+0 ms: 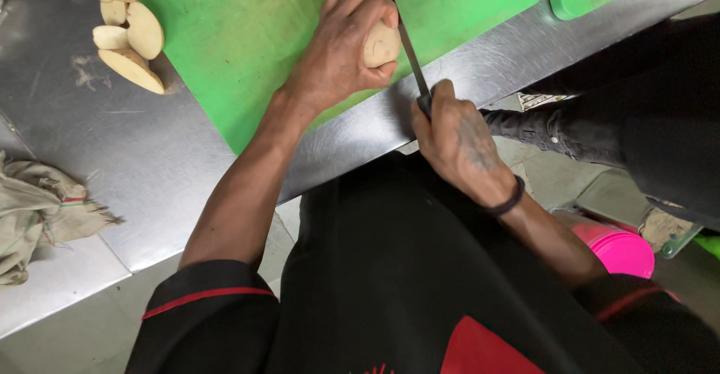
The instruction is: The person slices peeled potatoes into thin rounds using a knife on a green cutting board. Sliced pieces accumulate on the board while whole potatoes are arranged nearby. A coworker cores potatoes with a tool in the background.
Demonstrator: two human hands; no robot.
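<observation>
Cut potato slices (135, 33) are piled off at the green cutting board's (247, 51) far left corner, probably kept clear of the blade. A peeled potato (383, 45) is pinned to the board under the clenched left hand (341, 44), fingertips curled back. Right beside it, a knife (405, 44) is gripped tight by the right hand (457, 145).

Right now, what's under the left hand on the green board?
A peeled potato sits under the left hand, pressed onto the green cutting board. Only its right end shows, beside the knife gripped by the right hand. The fingers cover the rest.
</observation>
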